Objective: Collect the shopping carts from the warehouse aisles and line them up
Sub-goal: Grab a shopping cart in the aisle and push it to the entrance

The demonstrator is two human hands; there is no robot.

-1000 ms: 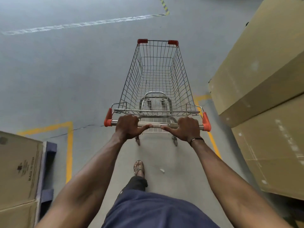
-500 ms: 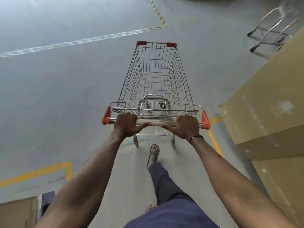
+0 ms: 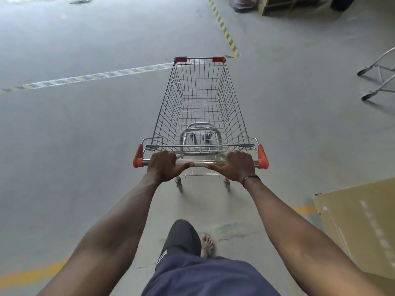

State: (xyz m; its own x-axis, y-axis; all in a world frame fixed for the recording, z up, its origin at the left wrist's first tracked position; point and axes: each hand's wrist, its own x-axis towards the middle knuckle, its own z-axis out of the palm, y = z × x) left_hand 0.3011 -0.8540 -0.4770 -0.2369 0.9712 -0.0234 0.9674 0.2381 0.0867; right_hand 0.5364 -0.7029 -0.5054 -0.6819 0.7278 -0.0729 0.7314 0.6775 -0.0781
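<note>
An empty wire shopping cart (image 3: 201,107) with orange corner caps stands straight ahead of me on the grey concrete floor. My left hand (image 3: 164,166) grips the left part of its handle bar (image 3: 199,163). My right hand (image 3: 235,166), with a dark band at the wrist, grips the right part. Both arms are stretched out. The wheeled base of another cart (image 3: 379,80) shows at the right edge; its basket is out of frame.
A large cardboard box (image 3: 361,227) sits close on my right. Yellow-black hazard tape (image 3: 223,26) crosses the floor ahead and to the left. Wooden pallets (image 3: 284,5) stand at the far top right. Yellow floor lines (image 3: 32,274) run at lower left.
I have walked forward with the cart out of the box-lined aisle into open floor. The boxes on the left have dropped out of view, and the other cart's base has come nearer.
</note>
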